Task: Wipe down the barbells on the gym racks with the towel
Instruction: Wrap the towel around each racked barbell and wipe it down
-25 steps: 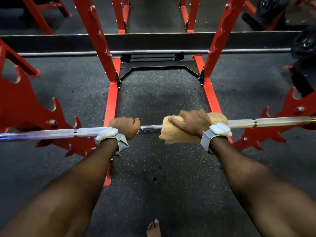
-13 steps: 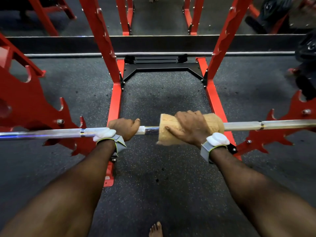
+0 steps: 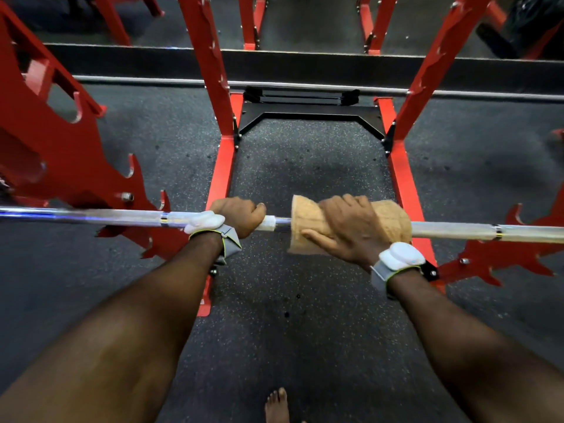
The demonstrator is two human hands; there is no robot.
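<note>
A silver barbell (image 3: pixel 457 231) runs across the view from left to right, resting on the red rack's hooks. A tan waffle-weave towel (image 3: pixel 390 219) is wrapped around the bar near its middle. My right hand (image 3: pixel 348 227) grips the towel around the bar, fingers over the top and thumb underneath. My left hand (image 3: pixel 239 214) grips the bare bar just left of the towel, a short gap of bar showing between them. Both wrists wear grey bands with white pods.
Red rack uprights (image 3: pixel 207 65) and base rails (image 3: pixel 406 184) stand ahead, joined by a black crossbrace (image 3: pixel 308 111). Red toothed hook plates (image 3: pixel 76 166) flank both sides. A second bar (image 3: pixel 152 80) lies further back. A bare foot (image 3: pixel 277 404) stands on the dark speckled rubber floor.
My right hand has turned the towel around the bar and shifted it slightly; the towel looks more tightly rolled. My left hand keeps its grip. The camera has tilted a little.
</note>
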